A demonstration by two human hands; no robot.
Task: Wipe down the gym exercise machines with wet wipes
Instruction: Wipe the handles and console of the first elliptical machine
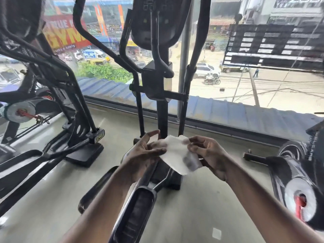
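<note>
I have the wet wipe [178, 153] stretched between both hands at the centre of my view, low in front of the elliptical machine [157, 81] that rises toward twelve o'clock. My right hand [208, 155] pinches the wipe's right edge between thumb and curled fingers. My left hand [145, 151] has its fingers mostly straight, touching the wipe's left edge; whether it truly pinches the wipe I cannot tell. Grey smudges show on the sheet, so I judge it partly soiled.

The risk from here: if the left fingers only rest on it, the wipe could slip free and hang from the right hand alone, or drop onto the pedal [135, 207] at six o'clock. A dirty face turned outward would smear grime instead of lifting it.

Around me, a second machine [57, 102] fills nine to ten o'clock, and another with a red-centred wheel [298, 195] sits at four o'clock. The window [245, 85] runs behind at twelve to two. The swinging handle bars [126, 58] and upright post crowd my reach toward the console [154, 20].
</note>
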